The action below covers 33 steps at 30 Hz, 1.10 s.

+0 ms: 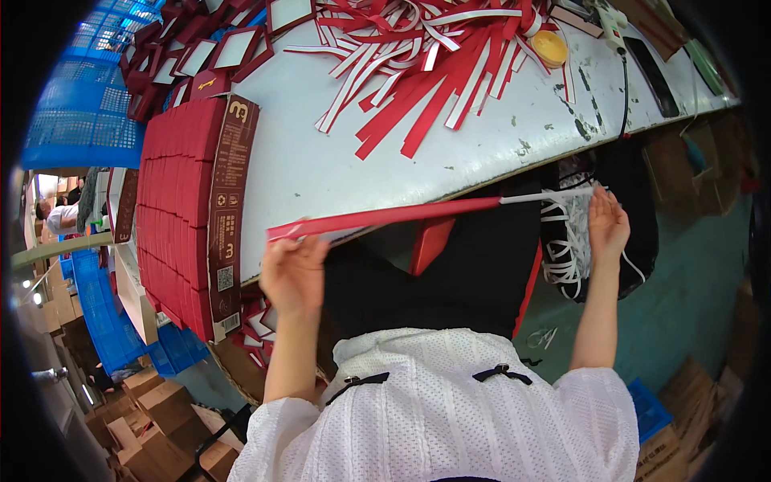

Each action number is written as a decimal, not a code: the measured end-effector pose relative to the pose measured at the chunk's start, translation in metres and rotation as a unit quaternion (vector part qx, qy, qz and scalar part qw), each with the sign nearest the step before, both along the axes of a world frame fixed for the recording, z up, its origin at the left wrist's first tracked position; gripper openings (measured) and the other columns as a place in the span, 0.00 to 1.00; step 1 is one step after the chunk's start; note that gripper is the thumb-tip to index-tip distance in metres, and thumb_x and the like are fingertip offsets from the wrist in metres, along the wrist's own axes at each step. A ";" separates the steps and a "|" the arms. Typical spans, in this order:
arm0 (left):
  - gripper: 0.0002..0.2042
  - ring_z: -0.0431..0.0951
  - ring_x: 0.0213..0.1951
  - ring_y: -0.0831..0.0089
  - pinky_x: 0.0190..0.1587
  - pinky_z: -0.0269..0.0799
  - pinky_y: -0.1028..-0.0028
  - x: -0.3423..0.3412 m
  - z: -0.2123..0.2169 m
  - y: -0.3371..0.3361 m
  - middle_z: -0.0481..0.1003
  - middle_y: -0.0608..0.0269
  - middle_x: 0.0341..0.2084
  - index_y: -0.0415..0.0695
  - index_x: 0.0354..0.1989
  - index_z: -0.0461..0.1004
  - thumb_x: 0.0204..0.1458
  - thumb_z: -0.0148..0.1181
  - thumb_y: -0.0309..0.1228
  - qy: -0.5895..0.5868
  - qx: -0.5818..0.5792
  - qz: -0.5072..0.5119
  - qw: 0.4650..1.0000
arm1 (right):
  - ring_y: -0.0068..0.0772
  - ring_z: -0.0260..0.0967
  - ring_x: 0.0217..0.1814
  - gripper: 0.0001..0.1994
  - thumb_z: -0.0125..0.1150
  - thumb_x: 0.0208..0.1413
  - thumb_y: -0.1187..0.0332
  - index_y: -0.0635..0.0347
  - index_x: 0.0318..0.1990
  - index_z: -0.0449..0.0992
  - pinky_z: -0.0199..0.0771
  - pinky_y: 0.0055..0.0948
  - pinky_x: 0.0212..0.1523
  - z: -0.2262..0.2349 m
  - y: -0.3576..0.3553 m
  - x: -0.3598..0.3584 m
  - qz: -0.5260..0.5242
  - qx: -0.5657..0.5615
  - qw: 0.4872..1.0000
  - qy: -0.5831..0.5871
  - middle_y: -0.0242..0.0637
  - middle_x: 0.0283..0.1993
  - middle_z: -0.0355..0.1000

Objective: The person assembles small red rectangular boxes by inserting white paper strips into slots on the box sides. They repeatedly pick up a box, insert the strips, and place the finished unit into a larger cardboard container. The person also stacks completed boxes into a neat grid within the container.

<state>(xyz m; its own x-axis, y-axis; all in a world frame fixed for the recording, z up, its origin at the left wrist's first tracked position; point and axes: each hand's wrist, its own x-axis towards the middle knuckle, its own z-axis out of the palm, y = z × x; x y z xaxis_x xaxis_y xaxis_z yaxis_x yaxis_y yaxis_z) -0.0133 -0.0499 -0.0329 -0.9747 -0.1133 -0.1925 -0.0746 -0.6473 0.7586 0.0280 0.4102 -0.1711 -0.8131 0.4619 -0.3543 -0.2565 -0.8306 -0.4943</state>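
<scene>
A long red strip [393,214] stretches almost level across my lap, just off the table's near edge. My left hand [295,273] is closed on its left end, thumb and fingers pinched together. From the strip's right end a narrow white backing strip [546,195] runs on to my right hand [608,223], whose fingertips pinch its far end. Beyond, on the white table [321,173], lies a loose heap of red strips with white backing [450,80].
Left on the table, a carton [233,217] holds stacked dark red pieces [177,209]. Framed red boxes [233,52] pile up behind it. A yellow round dish [549,48] and a black phone [651,76] are at the far right. Curled white strips [566,249] fill a black bag below.
</scene>
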 end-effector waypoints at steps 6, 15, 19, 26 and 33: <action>0.06 0.72 0.22 0.68 0.28 0.73 0.68 -0.002 0.037 -0.057 0.69 0.57 0.21 0.38 0.19 0.66 0.43 0.45 0.27 0.078 0.113 0.077 0.987 | 0.39 0.62 0.48 0.10 0.44 0.49 0.71 0.67 0.38 0.64 0.65 0.32 0.47 -0.105 0.146 0.041 -0.200 0.115 0.950 -0.210 0.48 0.44 0.64; 0.07 0.71 0.26 0.74 0.27 0.66 0.79 -0.035 0.085 0.053 0.71 0.56 0.27 0.34 0.29 0.72 0.42 0.48 0.18 0.288 -0.386 -0.289 0.827 | 0.34 0.67 0.33 0.15 0.53 0.47 0.64 0.68 0.39 0.69 0.67 0.29 0.32 0.175 -0.173 -0.040 0.056 0.832 0.524 0.174 0.42 0.38 0.68; 0.06 0.71 0.29 0.67 0.32 0.66 0.73 -0.053 0.091 0.095 0.71 0.54 0.29 0.35 0.28 0.72 0.40 0.51 0.19 0.418 -0.384 -0.332 0.753 | 0.37 0.69 0.32 0.12 0.54 0.43 0.70 0.67 0.36 0.69 0.68 0.30 0.30 0.192 -0.197 -0.044 0.049 0.842 0.500 0.196 0.42 0.35 0.69; 0.13 0.68 0.41 0.59 0.42 0.64 0.68 -0.238 0.045 0.031 0.68 0.52 0.37 0.39 0.36 0.69 0.42 0.58 0.31 0.391 -0.773 -0.027 0.499 | 0.27 0.62 0.16 0.13 0.45 0.53 0.65 0.65 0.23 0.68 0.58 0.23 0.17 0.185 -0.149 -0.016 0.124 0.404 0.881 0.212 0.41 0.19 0.67; 0.17 0.63 0.49 0.55 0.47 0.61 0.61 -0.314 0.023 -0.027 0.63 0.48 0.46 0.48 0.44 0.66 0.44 0.53 0.38 -0.012 -0.952 -0.170 0.254 | 0.28 0.61 0.15 0.15 0.44 0.54 0.63 0.65 0.23 0.66 0.57 0.22 0.18 0.175 -0.135 0.001 0.095 0.433 0.883 0.156 0.42 0.17 0.65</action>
<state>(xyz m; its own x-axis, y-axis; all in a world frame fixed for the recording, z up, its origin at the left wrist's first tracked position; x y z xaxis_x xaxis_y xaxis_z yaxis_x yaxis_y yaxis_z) -0.3276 -0.0768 -0.0094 -0.9917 0.0665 -0.1098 0.0996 0.9382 -0.3314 0.0286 0.2751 0.0038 -0.9007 0.2944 0.3196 -0.3890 -0.2184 -0.8950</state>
